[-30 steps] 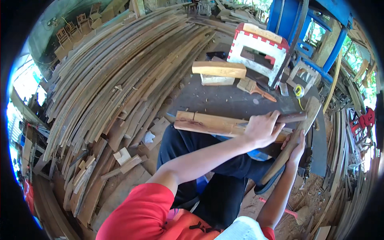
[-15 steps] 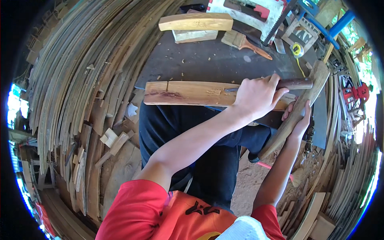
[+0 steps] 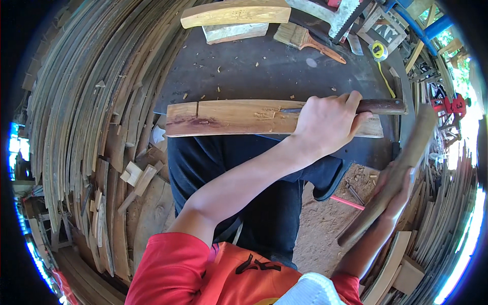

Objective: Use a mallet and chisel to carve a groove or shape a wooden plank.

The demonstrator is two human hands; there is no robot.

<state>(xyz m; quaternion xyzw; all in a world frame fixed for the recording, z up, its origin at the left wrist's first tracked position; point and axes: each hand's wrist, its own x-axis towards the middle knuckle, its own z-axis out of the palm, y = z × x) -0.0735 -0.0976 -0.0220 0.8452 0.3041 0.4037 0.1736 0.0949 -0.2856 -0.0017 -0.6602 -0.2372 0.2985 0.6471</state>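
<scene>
My left hand (image 3: 323, 122) is closed round the dark wooden handle (image 3: 381, 106) of a chisel. The chisel's narrow blade (image 3: 291, 110) lies at a low angle over a splintered spot on a pale brown board (image 3: 229, 119), which stretches crosswise above my bent leg and has a dark cut near its left end. At the right, my right hand (image 3: 399, 201) grips a long wooden club (image 3: 417, 142), held tilted and apart from the chisel, its upper part blurred.
Beyond the board, a dark worktop (image 3: 229, 71) carries wood blocks (image 3: 236, 12), a paintbrush (image 3: 305, 40), a saw (image 3: 351, 15) and a yellow tape measure (image 3: 378, 51). Long planks (image 3: 91, 91) are stacked at the left, more timber (image 3: 442, 218) at the right. A red rod (image 3: 345, 202) lies below.
My right hand has swung the club rightward and down, away from the chisel. My left hand stays on the chisel. The view has tipped, so the worktop appears higher in the picture.
</scene>
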